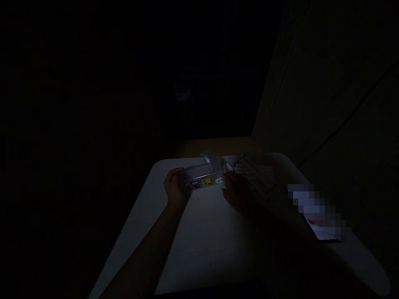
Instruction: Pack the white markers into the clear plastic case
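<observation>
A clear plastic case [198,171] with a bright yellow and dark label stands on the white table, its lid [211,161] raised. My left hand [174,187] is wrapped round the case's left end, fingers closed on it. At the right end, close against the case, is my right hand [238,193], mostly in shadow. Its thumb and fingers are apart, and I see nothing held between them. A small white piece [219,180] shows at the case's right end. Several white markers [254,169] with dark ends lie in a loose heap just beyond my right hand.
On the right side of the white table [193,249] lies a lit phone or tablet [324,232], its screen blurred out. A dark cable [339,126] runs along the wall at the right. Most of the room is too dark to make out.
</observation>
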`<action>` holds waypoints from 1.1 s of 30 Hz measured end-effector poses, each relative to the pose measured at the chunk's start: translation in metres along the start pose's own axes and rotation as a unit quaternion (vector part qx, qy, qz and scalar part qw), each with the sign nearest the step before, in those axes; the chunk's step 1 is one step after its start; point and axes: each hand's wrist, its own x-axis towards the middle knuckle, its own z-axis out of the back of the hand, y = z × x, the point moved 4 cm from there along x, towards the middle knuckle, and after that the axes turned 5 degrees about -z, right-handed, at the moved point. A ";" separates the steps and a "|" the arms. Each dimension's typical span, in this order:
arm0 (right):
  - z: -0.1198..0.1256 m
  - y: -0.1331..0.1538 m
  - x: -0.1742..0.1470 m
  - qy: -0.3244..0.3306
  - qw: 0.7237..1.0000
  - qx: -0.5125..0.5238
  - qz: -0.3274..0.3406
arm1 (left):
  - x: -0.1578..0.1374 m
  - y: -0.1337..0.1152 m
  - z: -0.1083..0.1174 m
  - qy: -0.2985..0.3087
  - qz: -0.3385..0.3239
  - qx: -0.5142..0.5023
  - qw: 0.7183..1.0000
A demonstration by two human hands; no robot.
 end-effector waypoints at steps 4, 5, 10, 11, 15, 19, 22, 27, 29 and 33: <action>0.000 0.006 0.016 -0.017 0.996 0.088 -0.022 | 0.002 0.009 0.000 -0.033 0.068 -0.098 0.992; 0.002 0.007 0.019 -0.015 0.995 0.096 -0.025 | 0.003 0.011 0.000 -0.036 0.081 -0.121 0.989; 0.018 0.009 0.036 0.065 0.995 0.053 -0.050 | 0.001 0.012 -0.004 -0.011 0.110 -0.177 0.978; 0.024 0.007 0.039 0.069 0.995 0.051 -0.055 | 0.000 0.012 -0.005 0.006 0.113 -0.174 0.978; 0.049 0.004 0.047 0.054 0.995 0.060 -0.066 | -0.006 0.013 -0.011 0.108 0.091 -0.115 0.983; 0.065 0.011 0.052 0.049 0.997 0.050 -0.036 | -0.012 0.022 -0.018 0.187 0.073 -0.104 0.974; 0.070 0.021 0.053 0.015 0.999 0.028 0.013 | -0.017 0.021 -0.026 0.257 0.043 -0.139 0.955; 0.067 0.034 0.051 -0.067 0.994 0.016 0.083 | -0.031 0.003 -0.036 0.404 0.001 -0.119 0.907; 0.066 0.036 0.047 -0.099 0.989 0.007 0.108 | -0.033 0.000 -0.037 0.419 -0.002 -0.092 0.903; 0.069 0.023 0.034 -0.168 0.976 0.003 0.139 | -0.030 0.005 -0.037 0.385 -0.024 -0.022 0.922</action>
